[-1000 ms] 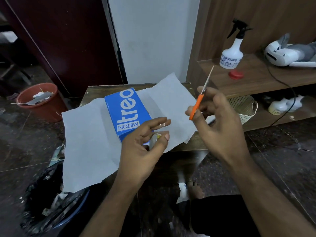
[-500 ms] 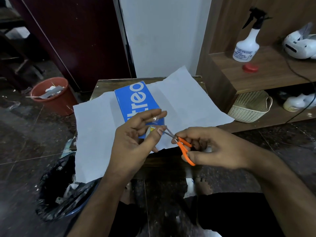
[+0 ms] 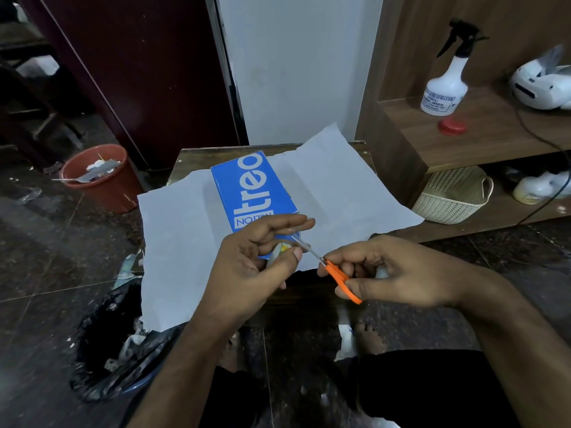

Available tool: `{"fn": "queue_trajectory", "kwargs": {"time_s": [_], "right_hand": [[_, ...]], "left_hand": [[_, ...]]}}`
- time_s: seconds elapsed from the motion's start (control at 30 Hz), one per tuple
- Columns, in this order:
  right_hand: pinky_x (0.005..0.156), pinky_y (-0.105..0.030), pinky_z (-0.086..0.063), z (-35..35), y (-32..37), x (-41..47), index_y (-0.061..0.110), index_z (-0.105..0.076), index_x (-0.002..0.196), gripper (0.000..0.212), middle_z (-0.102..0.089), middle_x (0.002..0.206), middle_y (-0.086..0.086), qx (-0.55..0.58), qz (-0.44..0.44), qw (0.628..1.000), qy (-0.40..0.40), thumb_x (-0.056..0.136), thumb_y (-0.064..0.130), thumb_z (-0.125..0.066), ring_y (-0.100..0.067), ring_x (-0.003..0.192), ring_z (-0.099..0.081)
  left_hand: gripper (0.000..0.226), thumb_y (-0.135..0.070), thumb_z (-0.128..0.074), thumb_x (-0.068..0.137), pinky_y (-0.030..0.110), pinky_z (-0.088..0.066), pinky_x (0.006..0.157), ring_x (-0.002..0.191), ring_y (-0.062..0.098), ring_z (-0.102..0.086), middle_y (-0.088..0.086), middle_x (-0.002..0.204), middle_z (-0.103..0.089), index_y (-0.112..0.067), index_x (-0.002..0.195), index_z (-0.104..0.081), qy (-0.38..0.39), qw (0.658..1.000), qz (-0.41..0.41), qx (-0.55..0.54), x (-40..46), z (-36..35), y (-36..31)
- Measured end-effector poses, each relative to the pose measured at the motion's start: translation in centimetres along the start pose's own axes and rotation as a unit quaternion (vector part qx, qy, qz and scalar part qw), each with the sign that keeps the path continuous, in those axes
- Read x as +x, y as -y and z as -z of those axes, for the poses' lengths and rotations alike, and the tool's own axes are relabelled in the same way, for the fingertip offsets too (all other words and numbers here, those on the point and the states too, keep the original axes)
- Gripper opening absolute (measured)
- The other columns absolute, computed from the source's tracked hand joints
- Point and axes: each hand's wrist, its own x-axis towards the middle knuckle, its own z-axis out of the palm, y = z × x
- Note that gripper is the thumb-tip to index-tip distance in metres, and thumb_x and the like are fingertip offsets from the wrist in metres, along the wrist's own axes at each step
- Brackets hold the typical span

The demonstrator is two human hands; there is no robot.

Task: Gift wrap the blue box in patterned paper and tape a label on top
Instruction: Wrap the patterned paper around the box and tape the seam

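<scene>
The blue box (image 3: 251,188) with white lettering lies on a sheet of wrapping paper (image 3: 182,242), whose pale back faces up, on a small wooden table (image 3: 197,156). In front of the box, my left hand (image 3: 250,264) holds a small roll of clear tape (image 3: 279,250), with a strip stretched between thumb and forefinger. My right hand (image 3: 392,273) grips orange-handled scissors (image 3: 338,278). Their blades point up-left and meet the tape strip near my left fingertips.
A red bucket (image 3: 99,177) with scraps stands on the floor at the left. A bin with a black liner (image 3: 120,344) sits at the table's near left corner. Wooden shelves at the right hold a spray bottle (image 3: 445,88), a red cap (image 3: 452,126) and a woven basket (image 3: 454,196).
My right hand swung the scissors down from pointing up beside the box. Their blades now reach the tape strip held by my left hand. The camera view shifted slightly.
</scene>
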Motion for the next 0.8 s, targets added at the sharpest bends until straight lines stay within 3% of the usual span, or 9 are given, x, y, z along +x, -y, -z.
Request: {"fn": "queue_trajectory", "kwargs": {"time_s": [0.13,0.27,0.33,0.43,0.5,0.67,0.8], "right_hand": [[0.079,-0.028,-0.051,-0.05,-0.07,0.0,0.022,-0.073,0.124,0.03,-0.068,0.089,-0.009,0.015,0.0,1.0,0.001,0.096,0.013,-0.073,-0.011,0.081,-0.062],[0.085,-0.038,-0.056,-0.05,-0.22,-0.06,0.025,-0.074,0.123,0.03,-0.064,0.091,-0.012,0.009,-0.003,1.0,-0.005,0.095,0.013,-0.073,-0.009,0.081,-0.063],[0.084,-0.034,-0.056,0.07,-0.24,-0.13,0.026,-0.074,0.122,0.03,-0.063,0.09,-0.012,0.0,-0.012,1.0,-0.003,0.096,0.01,-0.072,-0.002,0.082,-0.066],[0.086,-0.042,-0.056,0.18,-0.22,-0.05,0.028,-0.074,0.12,0.029,-0.066,0.088,-0.005,-0.029,-0.016,0.999,-0.008,0.097,0.011,-0.071,-0.009,0.081,-0.068],[0.087,-0.042,-0.054,-0.08,-0.24,0.06,0.031,-0.074,0.118,0.028,-0.065,0.09,-0.001,-0.042,-0.012,0.999,-0.019,0.094,0.016,-0.075,-0.02,0.086,-0.064],[0.095,-0.041,-0.049,-0.58,-0.34,-0.13,0.041,-0.063,0.123,0.037,-0.059,0.102,0.011,-0.106,0.001,0.994,-0.012,0.089,0.048,-0.075,-0.01,0.105,-0.053],[0.09,-0.047,-0.05,-0.17,-0.41,-0.26,0.029,-0.069,0.119,0.029,-0.065,0.098,0.001,-0.06,0.023,0.998,-0.02,0.092,0.032,-0.078,-0.021,0.094,-0.058]], "left_hand": [[0.037,0.006,-0.068,0.095,0.029,-0.054,0.054,0.107,0.024,-0.071,-0.008,0.124,-0.075,-0.018,0.123,-0.071,-0.004,1.0,0.0,0.005,0.0,0.04,0.16],[0.036,0.004,-0.069,0.095,0.029,-0.055,0.055,0.103,0.024,-0.072,-0.01,0.121,-0.076,-0.02,0.122,-0.071,-0.002,1.0,0.004,0.011,-0.05,-0.01,0.07],[0.035,0.003,-0.069,0.095,0.03,-0.056,0.055,0.106,0.023,-0.073,-0.01,0.12,-0.077,-0.02,0.121,-0.072,0.003,1.0,0.008,0.01,-0.07,-0.03,0.09],[0.034,0.003,-0.068,0.095,0.029,-0.057,0.056,0.111,0.021,-0.072,-0.01,0.119,-0.077,-0.02,0.121,-0.072,0.005,1.0,0.007,0.012,-0.04,-0.1,0.16],[0.034,0.003,-0.067,0.096,0.029,-0.057,0.056,0.109,0.02,-0.073,-0.01,0.119,-0.077,-0.021,0.12,-0.072,0.005,1.0,0.007,0.008,-0.02,-0.14,0.19],[0.032,-0.009,-0.069,0.093,0.029,-0.058,0.056,0.109,0.02,-0.073,-0.011,0.121,-0.076,-0.023,0.121,-0.072,-0.006,1.0,0.007,0.001,0.15,-0.18,0.26],[0.031,-0.002,-0.07,0.095,0.029,-0.058,0.056,0.109,0.02,-0.074,-0.009,0.121,-0.077,-0.016,0.123,-0.072,-0.021,1.0,0.016,-0.015,0.24,-0.33,0.42]]}}
